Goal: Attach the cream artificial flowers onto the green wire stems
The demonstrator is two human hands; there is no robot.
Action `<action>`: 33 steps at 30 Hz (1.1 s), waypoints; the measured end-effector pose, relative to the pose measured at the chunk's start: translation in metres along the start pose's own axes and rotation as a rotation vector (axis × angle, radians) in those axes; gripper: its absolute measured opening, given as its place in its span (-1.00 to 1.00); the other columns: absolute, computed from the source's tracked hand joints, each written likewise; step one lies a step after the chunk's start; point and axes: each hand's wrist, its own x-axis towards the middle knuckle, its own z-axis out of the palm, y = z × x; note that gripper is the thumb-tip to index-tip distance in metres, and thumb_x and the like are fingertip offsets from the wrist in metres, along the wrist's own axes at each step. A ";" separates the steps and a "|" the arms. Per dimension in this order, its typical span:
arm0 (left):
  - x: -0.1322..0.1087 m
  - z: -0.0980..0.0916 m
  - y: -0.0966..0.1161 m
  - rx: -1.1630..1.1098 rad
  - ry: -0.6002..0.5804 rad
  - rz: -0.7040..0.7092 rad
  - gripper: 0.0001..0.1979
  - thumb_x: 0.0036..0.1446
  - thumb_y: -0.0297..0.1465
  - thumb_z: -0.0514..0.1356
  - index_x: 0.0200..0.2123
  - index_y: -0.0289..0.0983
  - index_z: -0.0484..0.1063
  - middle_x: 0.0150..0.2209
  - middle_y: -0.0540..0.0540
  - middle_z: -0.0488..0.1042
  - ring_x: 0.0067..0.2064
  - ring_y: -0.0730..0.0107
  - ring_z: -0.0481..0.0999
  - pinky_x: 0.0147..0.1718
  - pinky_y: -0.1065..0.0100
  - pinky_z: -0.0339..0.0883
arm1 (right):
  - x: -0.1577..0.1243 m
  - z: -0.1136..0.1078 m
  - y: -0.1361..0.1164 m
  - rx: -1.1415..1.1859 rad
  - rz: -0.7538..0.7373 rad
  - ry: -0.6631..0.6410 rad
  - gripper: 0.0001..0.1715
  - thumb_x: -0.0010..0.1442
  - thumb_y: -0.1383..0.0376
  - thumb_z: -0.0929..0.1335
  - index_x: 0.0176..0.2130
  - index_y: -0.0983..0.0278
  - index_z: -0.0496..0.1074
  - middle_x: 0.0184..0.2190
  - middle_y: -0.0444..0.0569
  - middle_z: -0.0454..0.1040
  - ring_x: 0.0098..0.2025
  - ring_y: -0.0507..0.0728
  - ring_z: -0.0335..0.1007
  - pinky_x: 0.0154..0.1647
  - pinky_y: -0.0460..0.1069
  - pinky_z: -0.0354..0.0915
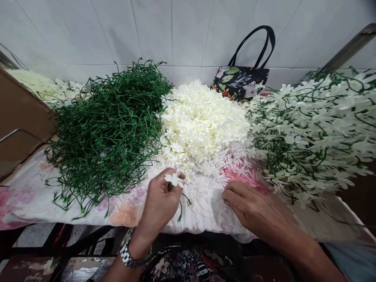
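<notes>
Near the front edge of the cloth, my left hand [160, 205] is closed round an artificial flower stem [180, 211]. One white blossom [174, 179] shows at its fingertips, and green branch ends hang below the fingers. To the right, over the cloth, my right hand [255, 205] has its fingers pinched together; whatever they hold, if anything, is hidden. Beyond the hands lies a heap of loose white blossoms [205, 121], with thin white sprigs [235, 158] along its front. A large tangle of green plastic stems [108, 125] lies to the left.
White flowers on green stems [320, 133] are piled at the right. A black floral bag [241, 80] stands against the tiled wall [188, 35]. At the left are a cardboard box [23, 117] and more pale blossoms [38, 84]. A flowered cloth [123, 213] covers the table.
</notes>
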 end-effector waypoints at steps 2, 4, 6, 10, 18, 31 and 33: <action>0.010 0.005 0.000 0.164 -0.028 0.115 -0.86 -0.13 -0.60 0.12 -0.54 -0.27 0.40 -0.63 0.08 0.21 -0.60 0.50 0.17 -0.61 0.45 -0.02 | 0.001 0.000 0.000 -0.006 -0.013 0.003 -0.70 0.09 0.58 0.16 -0.45 0.25 0.30 -0.46 -0.07 0.31 -0.45 0.07 0.24 -0.48 -0.04 0.02; 0.017 0.011 0.000 0.351 -0.073 0.233 -0.81 -0.12 -0.65 0.07 -0.58 -0.26 0.34 -0.56 0.03 0.26 -0.52 0.44 0.24 -0.55 0.41 0.02 | 0.001 0.001 0.000 -0.009 -0.019 0.006 -0.68 0.04 0.61 0.16 -0.45 0.24 0.29 -0.47 -0.08 0.30 -0.45 0.08 0.25 -0.46 -0.04 0.02; 0.021 0.016 -0.001 0.559 -0.129 0.278 -0.76 -0.10 -0.68 0.03 -0.63 -0.25 0.24 -0.54 -0.01 0.26 -0.49 0.40 0.25 -0.51 0.37 0.03 | 0.000 0.003 0.001 -0.005 -0.013 0.005 -0.66 0.00 0.64 0.16 -0.42 0.23 0.29 -0.46 -0.08 0.32 -0.43 0.10 0.26 -0.44 -0.03 0.03; 0.022 0.022 -0.002 0.871 -0.213 0.213 -0.74 -0.09 -0.70 0.00 -0.62 -0.23 0.17 -0.50 -0.04 0.25 -0.48 0.37 0.25 -0.50 0.34 0.01 | -0.002 0.007 0.002 0.005 -0.003 0.020 -0.65 -0.01 0.65 0.17 -0.41 0.23 0.29 -0.44 -0.07 0.33 -0.41 0.11 0.27 -0.41 -0.02 0.04; 0.019 0.025 -0.003 1.032 -0.229 0.210 -0.77 -0.08 -0.68 -0.01 -0.46 -0.25 0.28 -0.41 -0.06 0.30 -0.46 0.35 0.29 -0.52 0.32 -0.03 | -0.005 0.011 0.004 0.005 0.027 0.108 -0.71 0.08 0.60 0.16 -0.44 0.25 0.27 -0.47 -0.05 0.30 -0.42 0.11 0.23 -0.40 0.00 0.05; 0.010 0.007 0.005 0.071 -0.060 -0.095 -0.93 -0.13 -0.48 0.12 -0.59 -0.29 0.27 -0.67 0.15 0.11 -0.63 0.59 0.04 -0.62 0.46 -0.07 | 0.007 -0.012 -0.011 0.811 0.109 0.395 -0.86 0.19 0.44 0.22 -0.30 0.24 0.32 -0.45 -0.10 0.34 -0.39 0.02 0.29 -0.42 -0.11 0.23; 0.005 0.006 0.007 -0.090 -0.023 -0.160 -0.94 -0.17 -0.47 0.15 -0.60 -0.31 0.30 -0.68 0.17 0.10 -0.65 0.64 -0.02 -0.64 0.48 -0.10 | 0.011 -0.019 -0.022 0.934 0.128 0.399 -0.88 0.19 0.42 0.23 -0.32 0.23 0.31 -0.47 -0.12 0.32 -0.41 0.00 0.28 -0.46 -0.13 0.23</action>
